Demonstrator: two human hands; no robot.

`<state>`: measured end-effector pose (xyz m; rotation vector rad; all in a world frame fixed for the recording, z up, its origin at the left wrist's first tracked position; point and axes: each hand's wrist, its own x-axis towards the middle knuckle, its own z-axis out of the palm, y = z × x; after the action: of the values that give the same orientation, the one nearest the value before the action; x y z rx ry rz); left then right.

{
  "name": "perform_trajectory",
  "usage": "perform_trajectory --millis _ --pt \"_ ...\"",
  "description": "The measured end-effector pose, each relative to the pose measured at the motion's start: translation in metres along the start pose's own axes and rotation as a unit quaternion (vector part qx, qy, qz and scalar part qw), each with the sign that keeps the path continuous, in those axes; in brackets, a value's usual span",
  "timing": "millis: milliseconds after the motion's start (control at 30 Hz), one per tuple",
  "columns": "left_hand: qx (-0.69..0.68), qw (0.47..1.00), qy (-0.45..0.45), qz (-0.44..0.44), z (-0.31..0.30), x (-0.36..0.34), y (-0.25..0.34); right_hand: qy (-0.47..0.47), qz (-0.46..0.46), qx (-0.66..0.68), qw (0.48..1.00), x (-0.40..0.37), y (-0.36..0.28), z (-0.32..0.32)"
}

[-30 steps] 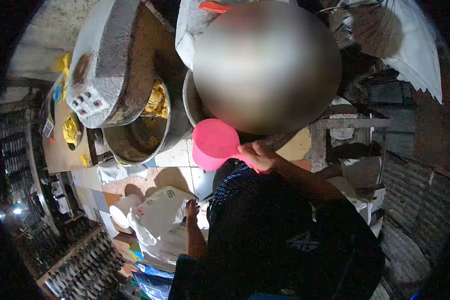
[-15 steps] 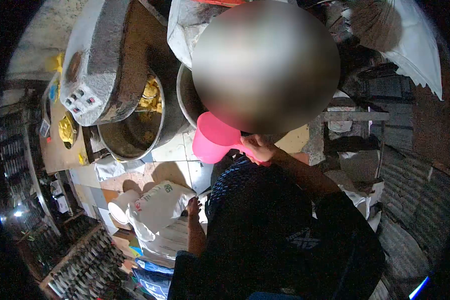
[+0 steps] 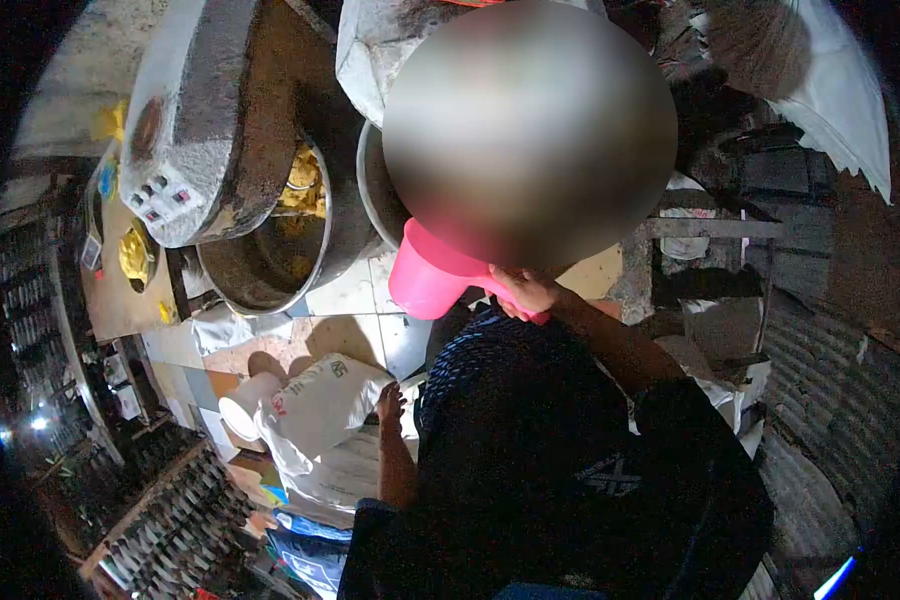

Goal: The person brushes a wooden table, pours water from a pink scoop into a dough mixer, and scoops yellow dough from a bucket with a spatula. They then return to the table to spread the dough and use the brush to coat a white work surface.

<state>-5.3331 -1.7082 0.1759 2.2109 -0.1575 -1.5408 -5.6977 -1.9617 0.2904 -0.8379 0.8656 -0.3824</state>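
My right hand [image 3: 526,292] is wrapped round the handle of a pink plastic pitcher [image 3: 432,272]. The pitcher is tilted, and a large blurred area hides part of its rim and what lies beyond. Just left of that blur shows the rim of a metal pot [image 3: 372,190]. Lower down, my left hand [image 3: 391,404] holds nothing, its fingers apart, beside a white printed sack [image 3: 315,415].
A large mixer [image 3: 198,130] stands upper left over a metal bowl [image 3: 265,262] with yellowish dough [image 3: 304,188]. Left of it, a wooden table [image 3: 120,295] holds a yellow bag [image 3: 133,256]. A white bucket [image 3: 242,408] stands beside the sack. Corrugated sheet [image 3: 820,420] lines the right.
The pink pitcher has shifted slightly up and right with my right hand and is tilted a little differently. My left hand has risen slightly, and its fingers have turned upward.
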Motion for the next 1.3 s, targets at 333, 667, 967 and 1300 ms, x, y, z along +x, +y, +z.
perform_trajectory --millis 333,667,967,1300 --pt "-0.009 0.999 0.049 -0.011 0.002 -0.008 -0.004 -0.064 0.053 0.119 0.989 0.008 0.009 -0.001" --pt "0.039 0.998 0.038 -0.025 -0.008 0.012 -0.018 -0.034 0.035 0.06 0.997 0.006 -0.002 0.003" --pt "0.043 0.998 0.041 -0.007 -0.008 0.012 -0.015 -0.046 -0.003 0.042 0.998 0.01 -0.005 0.003" --pt "0.025 0.999 0.033 -0.012 -0.014 0.022 -0.02 -0.049 0.022 0.047 0.997 0.006 -0.018 0.004"
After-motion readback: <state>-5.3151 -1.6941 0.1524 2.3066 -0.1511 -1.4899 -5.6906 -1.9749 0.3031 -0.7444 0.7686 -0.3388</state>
